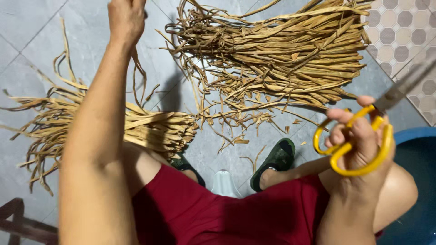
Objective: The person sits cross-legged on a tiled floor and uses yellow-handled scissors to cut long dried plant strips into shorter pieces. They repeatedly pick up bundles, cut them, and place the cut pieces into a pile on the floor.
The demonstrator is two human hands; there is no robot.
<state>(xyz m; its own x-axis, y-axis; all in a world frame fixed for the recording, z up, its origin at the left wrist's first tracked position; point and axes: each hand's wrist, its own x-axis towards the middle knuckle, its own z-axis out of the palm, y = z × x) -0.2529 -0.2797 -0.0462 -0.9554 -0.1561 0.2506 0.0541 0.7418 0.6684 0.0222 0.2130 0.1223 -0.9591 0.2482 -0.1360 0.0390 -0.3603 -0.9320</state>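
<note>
The right hand [361, 145] holds yellow scissors [359, 145]: fingers go through the yellow loops and are closed around them, and the grey blades point up and away to the right, blurred at the edge of the view. The left hand [126, 18] is raised at the top of the view, with its grip clenched on thin dry strips [138, 68] that hang down from the fist along the forearm; the upper part of this hand is cut off by the frame.

Between the two hands, and further from the person, lies a big pile [281, 54] of long brown dry strips on the floor [32, 31]. Under the left arm there is a second bundle [150, 127] of the same strips, spread to the left, with cut ends facing the middle. Small cut pieces [240, 129] are scattered on the floor between both piles, below the big pile.

The floor is of large grey tiles with thin joints. Beyond the right hand, at the top right corner, the tiles change to a small pattern [399, 31] of grey and beige. Just beside and below the right hand there is a blue basin [415, 136]. Low in the view are red shorts [227, 213], the knees, and two dark green sandals [277, 159] on the floor. At the bottom left corner, below the left arm, a piece of dark wooden furniture [18, 222] is visible.
</note>
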